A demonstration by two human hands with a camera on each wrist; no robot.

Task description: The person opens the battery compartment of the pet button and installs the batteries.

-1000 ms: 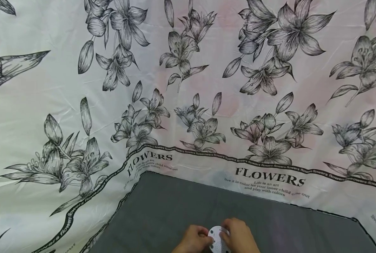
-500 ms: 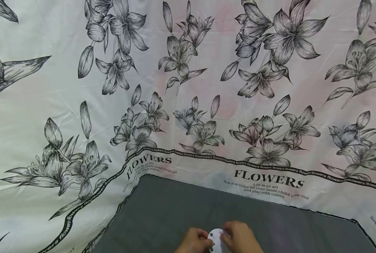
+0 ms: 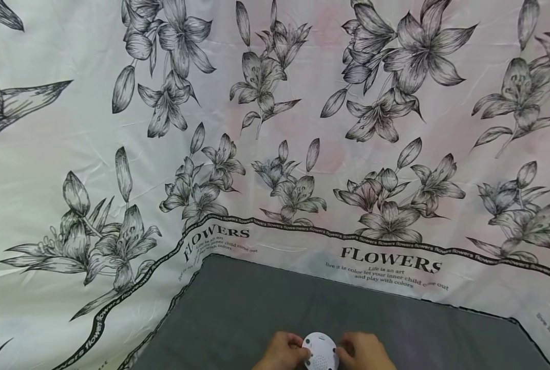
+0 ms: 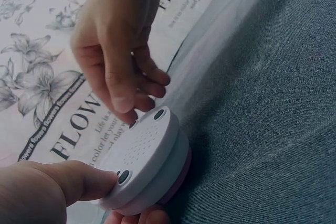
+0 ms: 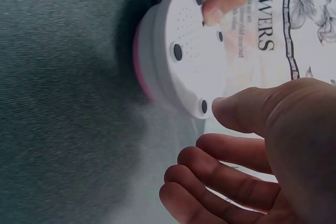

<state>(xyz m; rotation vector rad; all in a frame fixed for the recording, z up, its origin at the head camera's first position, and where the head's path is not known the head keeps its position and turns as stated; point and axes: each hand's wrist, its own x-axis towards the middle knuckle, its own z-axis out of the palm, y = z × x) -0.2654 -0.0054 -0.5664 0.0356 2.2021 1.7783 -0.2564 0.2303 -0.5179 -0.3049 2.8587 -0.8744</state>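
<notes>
A round white device [image 3: 321, 354] shows a flat face with a patch of small holes and several dark rubber feet. Its side steps down to a pink edge, visible in the right wrist view on the device [image 5: 195, 72]. My left hand [image 3: 284, 351] pinches it by the rim, thumb on the holed face and fingers underneath. On the opposite side is my right hand [image 3: 366, 352], its thumb tip at the rim beside a foot; whether it touches is unclear. The other fingers of the right hand [image 5: 252, 166] are loosely bent and hold nothing.
Dark grey cloth [image 3: 247, 298] covers the surface below the hands. Behind and to the left hangs a pale curtain-like sheet [image 3: 302, 123] printed with lilies and "FLOWERS" lettering, its black-lined border meeting the grey surface.
My right hand has drawn off the device's face to the right, uncovering more of its holes and feet. The left hand keeps its pinch almost in place.
</notes>
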